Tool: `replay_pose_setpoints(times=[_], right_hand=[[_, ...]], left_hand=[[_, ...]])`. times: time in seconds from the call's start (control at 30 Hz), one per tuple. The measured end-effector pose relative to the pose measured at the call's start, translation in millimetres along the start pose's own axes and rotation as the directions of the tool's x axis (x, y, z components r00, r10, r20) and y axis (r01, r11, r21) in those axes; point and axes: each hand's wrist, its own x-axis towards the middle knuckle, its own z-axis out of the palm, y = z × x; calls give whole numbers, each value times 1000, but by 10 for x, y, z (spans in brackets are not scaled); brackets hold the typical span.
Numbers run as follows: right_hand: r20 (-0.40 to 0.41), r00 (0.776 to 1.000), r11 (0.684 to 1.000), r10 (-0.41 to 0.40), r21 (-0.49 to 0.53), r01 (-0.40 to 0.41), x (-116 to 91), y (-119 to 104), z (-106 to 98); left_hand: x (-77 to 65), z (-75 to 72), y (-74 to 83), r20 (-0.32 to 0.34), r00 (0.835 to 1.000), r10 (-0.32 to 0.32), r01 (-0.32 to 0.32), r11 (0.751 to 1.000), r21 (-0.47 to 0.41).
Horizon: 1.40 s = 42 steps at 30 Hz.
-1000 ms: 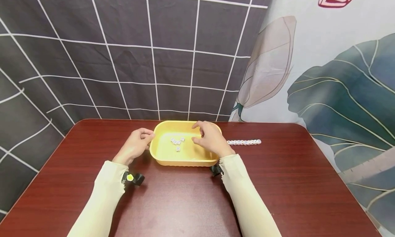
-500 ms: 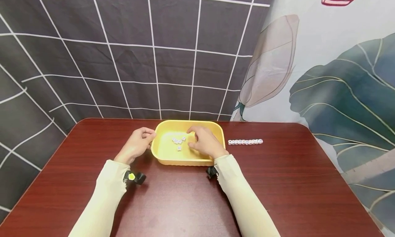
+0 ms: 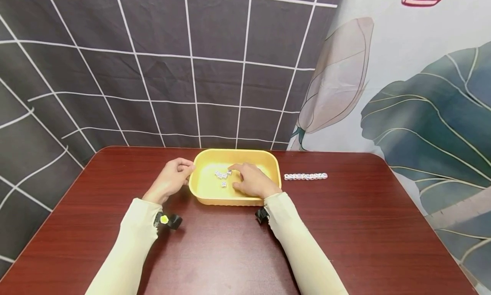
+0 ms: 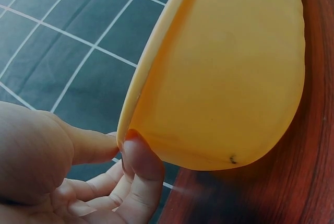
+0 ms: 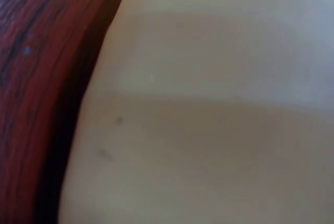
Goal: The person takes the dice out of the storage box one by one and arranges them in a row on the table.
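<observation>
A yellow plastic basin [image 3: 209, 192] holds several white dice [image 3: 221, 175] in a small cluster, with one more die [image 3: 224, 184] nearer the front. My left hand [image 3: 171, 179] pinches the basin's left rim between thumb and fingers; the left wrist view shows the thumb [image 4: 107, 143] on one side of the rim and a fingertip [image 4: 140, 151] on the other. Inside the basin, my right hand [image 3: 253, 182] reaches over the floor with thumb and index finger apart, the index fingertip right at the cluster's right die. The right wrist view shows only the basin's blurred outer wall [image 5: 209, 130].
Right of the basin, a straight row of dice [image 3: 305, 176] lies on the reddish-brown wooden table [image 3: 222, 252]. A dark gridded cloth [image 3: 153, 73] hangs behind the table, and a leaf-printed cloth [image 3: 422, 107] hangs at the right.
My right hand has moved left and lower inside the basin, closer to the dice. My left hand keeps its hold on the rim. The view has shifted slightly.
</observation>
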Motion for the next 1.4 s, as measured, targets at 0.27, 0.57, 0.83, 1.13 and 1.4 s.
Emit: replay_pose_setpoints(times=[0.27,0.57,0.83,1.13,1.4], right_hand=[[-36,999,1000,21,-2,-21,-3,6,-4],[-50,998,999,27,-19,-28,-17,9,20],[-52,998,999,35,-24,-36,-19,10,9],[-50,997,998,64,-3,-65,-59,-16,-79],[-53,997,998,61,27,-59,-113,-12,-223]], left_hand=[[18,-6,-3,1,1000,-10,10,1000,11],[5,12,5,6,1000,-3,3,1000,-6],[-6,10,12,7,1000,2,-1,1000,-6],[5,0,-6,8,1000,-2,2,1000,6],[-10,8,17,9,1000,1,-1,1000,-2]])
